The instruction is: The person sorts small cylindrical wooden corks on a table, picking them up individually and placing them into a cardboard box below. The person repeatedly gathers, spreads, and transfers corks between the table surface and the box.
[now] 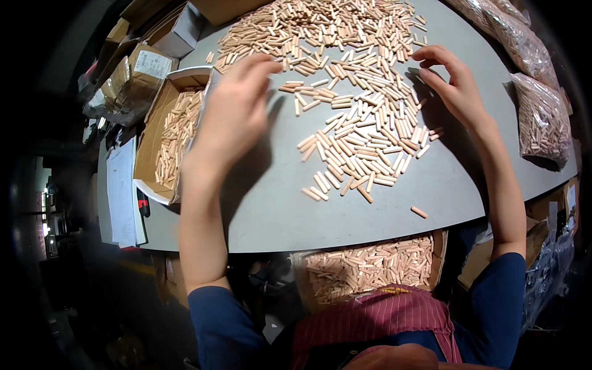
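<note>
The right hand (450, 83) is spread, thumb and forefinger well apart with nothing seen between them, at the right edge of the dowels (369, 117). The left hand (237, 105) is blurred, its fingers loosely curled near the left edge of the pile; whether it has hold of a dowel, I cannot tell. The dowels lie loose on the grey table (277, 219), heaped thickly at the far side and thinning toward the near side, too many to count; one lone dowel (419, 212) lies apart, close to the near edge. Two boxes hold more of them: the left box (145, 145), on the table beside the left forearm, and the near box (439, 246), below the table edge in front of the person. At the right, two clear bags can be made out, a near bag (542, 117) with dowels inside and a far bag (523, 48). Far left, a carton (137, 87) bears one white label (153, 63), its print too small to read. Nearer, beside the left box, lie white papers (121, 191), any writing illegible, and one red-and-black tool (143, 203).
</note>
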Demonstrator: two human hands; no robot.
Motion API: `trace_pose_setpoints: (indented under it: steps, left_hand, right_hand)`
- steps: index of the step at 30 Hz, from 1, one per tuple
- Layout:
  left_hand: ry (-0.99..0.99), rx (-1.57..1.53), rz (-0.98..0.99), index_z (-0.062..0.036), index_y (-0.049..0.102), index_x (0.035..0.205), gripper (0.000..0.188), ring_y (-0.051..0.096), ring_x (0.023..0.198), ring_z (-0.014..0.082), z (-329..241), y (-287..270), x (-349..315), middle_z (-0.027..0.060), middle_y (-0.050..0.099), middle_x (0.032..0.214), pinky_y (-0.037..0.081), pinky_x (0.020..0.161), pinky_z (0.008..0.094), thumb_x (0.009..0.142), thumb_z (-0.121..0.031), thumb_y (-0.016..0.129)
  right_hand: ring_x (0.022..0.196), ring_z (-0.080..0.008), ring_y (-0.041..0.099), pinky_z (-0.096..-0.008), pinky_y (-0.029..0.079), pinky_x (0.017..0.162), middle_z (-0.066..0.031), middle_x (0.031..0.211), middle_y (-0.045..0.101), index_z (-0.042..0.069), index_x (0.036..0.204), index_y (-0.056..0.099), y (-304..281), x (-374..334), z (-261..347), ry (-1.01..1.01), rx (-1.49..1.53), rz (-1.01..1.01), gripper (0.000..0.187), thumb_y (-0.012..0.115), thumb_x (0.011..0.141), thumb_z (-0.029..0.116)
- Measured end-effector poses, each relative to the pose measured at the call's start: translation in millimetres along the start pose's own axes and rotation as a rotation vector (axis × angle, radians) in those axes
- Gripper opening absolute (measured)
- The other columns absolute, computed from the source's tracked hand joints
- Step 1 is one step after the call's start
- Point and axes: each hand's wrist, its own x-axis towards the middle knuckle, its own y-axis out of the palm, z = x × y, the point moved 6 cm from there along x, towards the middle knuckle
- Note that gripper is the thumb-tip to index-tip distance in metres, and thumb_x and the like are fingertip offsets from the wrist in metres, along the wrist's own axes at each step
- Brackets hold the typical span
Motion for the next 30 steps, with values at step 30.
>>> trace_pose_setpoints:
  steps: [30]
  left_hand:
    - [0.26, -0.149, 0.272, -0.0004, 0.028, 0.164, 0.102, 0.02, 0.158, 0.0483, -37.7, 65.6, -14.8, 0.0238, 0.029, 0.169, 0.018, 0.128, 0.0574, 0.093, -0.062, 0.067]
  right_hand:
    - [0.138, -0.0335, 0.053, -0.0416, 0.04, 0.117, -0.0237, 0.146, 0.055, -0.005, 0.149, 0.044, 26.8, -5.5, -14.3, -0.011, -0.055, -0.035, 0.062, 0.064, 0.104, 0.032]
